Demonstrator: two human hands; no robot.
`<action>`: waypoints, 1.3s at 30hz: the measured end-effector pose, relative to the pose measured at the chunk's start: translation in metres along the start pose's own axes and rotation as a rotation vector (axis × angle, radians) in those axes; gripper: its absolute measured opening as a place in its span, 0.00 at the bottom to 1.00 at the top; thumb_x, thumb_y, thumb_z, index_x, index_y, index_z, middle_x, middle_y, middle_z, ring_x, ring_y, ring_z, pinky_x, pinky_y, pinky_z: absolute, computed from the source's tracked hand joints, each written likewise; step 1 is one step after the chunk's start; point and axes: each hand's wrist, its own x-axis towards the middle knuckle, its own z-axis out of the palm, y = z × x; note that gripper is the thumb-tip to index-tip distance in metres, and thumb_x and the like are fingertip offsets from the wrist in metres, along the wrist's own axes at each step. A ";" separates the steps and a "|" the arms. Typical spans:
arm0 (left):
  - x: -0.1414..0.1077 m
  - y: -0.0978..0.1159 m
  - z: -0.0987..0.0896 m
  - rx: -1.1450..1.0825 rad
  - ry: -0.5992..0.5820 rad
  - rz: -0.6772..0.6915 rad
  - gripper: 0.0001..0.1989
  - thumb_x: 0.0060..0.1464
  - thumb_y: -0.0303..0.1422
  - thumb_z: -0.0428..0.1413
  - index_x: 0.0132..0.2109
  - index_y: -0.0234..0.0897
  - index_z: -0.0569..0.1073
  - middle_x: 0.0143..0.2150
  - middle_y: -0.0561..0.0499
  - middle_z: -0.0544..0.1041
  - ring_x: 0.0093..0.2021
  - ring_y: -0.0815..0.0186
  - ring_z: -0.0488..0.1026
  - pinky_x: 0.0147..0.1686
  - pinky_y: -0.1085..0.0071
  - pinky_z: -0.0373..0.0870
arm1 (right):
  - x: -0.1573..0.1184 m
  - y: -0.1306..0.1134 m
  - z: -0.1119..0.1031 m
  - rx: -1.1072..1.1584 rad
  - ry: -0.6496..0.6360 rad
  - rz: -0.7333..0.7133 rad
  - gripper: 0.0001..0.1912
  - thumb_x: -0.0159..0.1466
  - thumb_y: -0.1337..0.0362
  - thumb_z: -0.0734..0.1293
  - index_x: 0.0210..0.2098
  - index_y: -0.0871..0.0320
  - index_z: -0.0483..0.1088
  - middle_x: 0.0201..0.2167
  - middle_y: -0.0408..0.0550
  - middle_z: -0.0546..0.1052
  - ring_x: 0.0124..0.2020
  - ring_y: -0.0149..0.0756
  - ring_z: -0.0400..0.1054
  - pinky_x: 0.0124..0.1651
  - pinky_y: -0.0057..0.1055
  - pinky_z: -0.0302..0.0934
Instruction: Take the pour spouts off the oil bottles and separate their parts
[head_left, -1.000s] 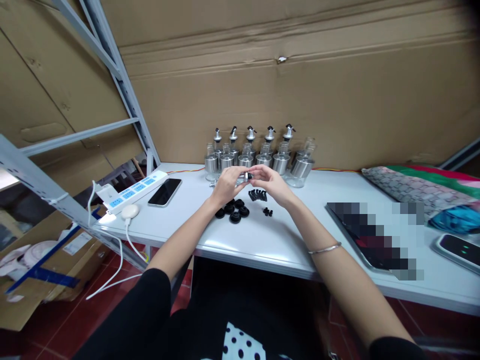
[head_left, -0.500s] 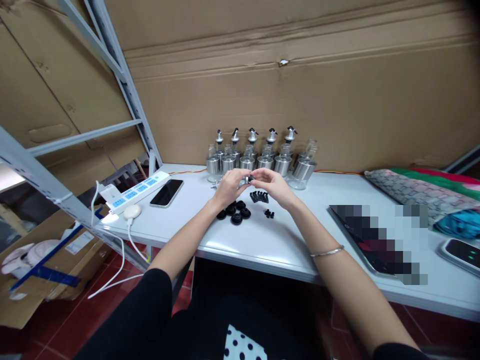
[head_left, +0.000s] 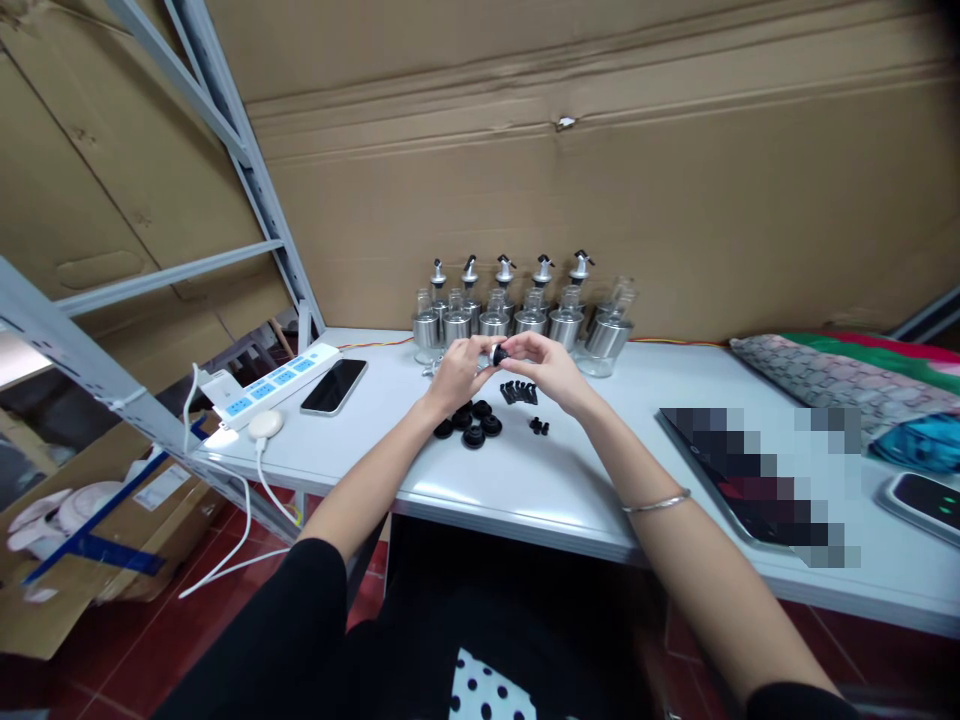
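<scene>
My left hand (head_left: 454, 376) is closed around a silver bottle pourer, most of it hidden by the fingers. Its black end (head_left: 499, 354) points toward my right hand (head_left: 552, 370), whose thumb and fingertips pinch that black part. Both hands are just above the table, in front of the bottles. Below the left wrist lie several round black stoppers (head_left: 473, 436). A row of small black spout pieces (head_left: 519, 392) lies under the right hand, with a few tiny black plugs (head_left: 538, 427) nearer me. Beside the left hand, more silver parts (head_left: 430, 369) partly show.
Glass bottles with steel sleeves (head_left: 493, 326) line the table's back, the rear ones topped with pourers (head_left: 544, 268). At left are a phone (head_left: 334, 386), a power strip (head_left: 281, 380) and a white round charger (head_left: 265, 425). A partly blurred tablet (head_left: 739, 490) and a cushion (head_left: 825, 385) occupy the right.
The black part between my hands now shows more clearly at the pourer's end, turned toward my right fingertips. Both hands stay in nearly the same place.
</scene>
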 end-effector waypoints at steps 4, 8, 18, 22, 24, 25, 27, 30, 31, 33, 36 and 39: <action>0.000 0.000 0.000 -0.011 0.013 0.002 0.17 0.56 0.33 0.55 0.50 0.38 0.59 0.49 0.44 0.75 0.46 0.63 0.72 0.46 0.65 0.67 | 0.000 0.000 -0.001 0.003 -0.005 0.001 0.15 0.48 0.61 0.72 0.34 0.57 0.70 0.34 0.47 0.74 0.39 0.37 0.68 0.51 0.43 0.61; 0.000 0.002 -0.001 -0.005 0.004 0.022 0.12 0.57 0.31 0.54 0.47 0.37 0.62 0.47 0.46 0.75 0.45 0.64 0.72 0.45 0.66 0.67 | 0.000 0.000 0.000 0.020 -0.007 0.017 0.15 0.47 0.61 0.72 0.33 0.57 0.70 0.34 0.46 0.74 0.39 0.37 0.68 0.49 0.42 0.62; -0.001 0.002 0.002 -0.020 -0.032 -0.057 0.17 0.56 0.35 0.55 0.50 0.37 0.61 0.48 0.44 0.75 0.45 0.63 0.73 0.45 0.66 0.68 | 0.000 0.002 -0.002 0.004 -0.006 0.038 0.15 0.48 0.58 0.72 0.33 0.58 0.70 0.35 0.47 0.75 0.36 0.36 0.68 0.45 0.40 0.64; -0.002 0.001 0.002 -0.025 -0.045 -0.031 0.12 0.57 0.31 0.53 0.48 0.37 0.62 0.46 0.46 0.75 0.45 0.64 0.73 0.44 0.67 0.69 | 0.000 0.002 -0.001 0.013 -0.011 0.041 0.16 0.47 0.59 0.72 0.34 0.57 0.70 0.34 0.47 0.75 0.37 0.37 0.69 0.46 0.40 0.63; -0.002 0.001 0.003 -0.027 -0.032 -0.009 0.10 0.58 0.31 0.53 0.46 0.37 0.63 0.47 0.45 0.75 0.45 0.64 0.73 0.44 0.67 0.69 | 0.000 0.001 0.000 0.025 -0.013 0.042 0.16 0.48 0.59 0.72 0.35 0.58 0.70 0.34 0.47 0.75 0.37 0.36 0.69 0.46 0.40 0.63; -0.003 0.001 0.003 -0.032 -0.023 0.000 0.10 0.58 0.32 0.53 0.45 0.37 0.62 0.47 0.44 0.74 0.45 0.64 0.73 0.44 0.66 0.69 | 0.000 0.000 0.000 0.026 -0.012 0.042 0.16 0.48 0.59 0.72 0.35 0.58 0.70 0.34 0.47 0.74 0.37 0.36 0.69 0.46 0.40 0.63; -0.003 0.001 0.003 -0.058 -0.007 0.002 0.12 0.57 0.33 0.53 0.46 0.37 0.61 0.48 0.43 0.74 0.45 0.63 0.73 0.44 0.66 0.69 | 0.000 0.000 -0.001 0.021 -0.012 0.039 0.16 0.48 0.59 0.71 0.35 0.58 0.70 0.34 0.47 0.75 0.37 0.36 0.68 0.45 0.40 0.64; -0.003 0.001 0.003 -0.085 -0.002 -0.027 0.16 0.57 0.34 0.54 0.49 0.36 0.59 0.48 0.42 0.74 0.45 0.63 0.73 0.44 0.65 0.70 | 0.000 0.000 -0.001 0.009 -0.015 0.034 0.16 0.48 0.58 0.71 0.35 0.57 0.70 0.35 0.47 0.75 0.37 0.36 0.68 0.44 0.40 0.64; -0.003 0.001 0.003 -0.081 -0.005 -0.028 0.15 0.57 0.33 0.53 0.49 0.36 0.59 0.48 0.42 0.74 0.46 0.62 0.73 0.45 0.65 0.70 | 0.000 0.000 -0.001 0.008 -0.017 0.036 0.16 0.48 0.58 0.71 0.35 0.57 0.70 0.35 0.47 0.75 0.36 0.36 0.68 0.44 0.40 0.64; -0.002 0.001 0.003 -0.063 -0.008 -0.008 0.11 0.58 0.32 0.52 0.47 0.36 0.61 0.46 0.43 0.74 0.46 0.63 0.73 0.45 0.65 0.69 | 0.000 0.000 -0.001 0.008 -0.018 0.037 0.16 0.48 0.58 0.72 0.35 0.57 0.70 0.34 0.47 0.75 0.36 0.36 0.68 0.44 0.39 0.64; -0.003 0.001 0.004 -0.061 -0.002 0.012 0.09 0.59 0.32 0.51 0.47 0.37 0.63 0.46 0.44 0.74 0.46 0.63 0.73 0.45 0.66 0.69 | 0.000 -0.001 0.000 0.006 -0.011 0.029 0.17 0.48 0.56 0.72 0.34 0.57 0.69 0.33 0.47 0.75 0.36 0.36 0.69 0.44 0.39 0.64; -0.003 0.002 0.004 -0.084 0.015 -0.009 0.15 0.58 0.34 0.53 0.51 0.37 0.62 0.48 0.43 0.74 0.46 0.64 0.73 0.45 0.66 0.70 | -0.001 -0.003 0.000 0.003 0.026 0.019 0.18 0.50 0.51 0.71 0.33 0.57 0.69 0.32 0.47 0.76 0.34 0.35 0.69 0.43 0.37 0.64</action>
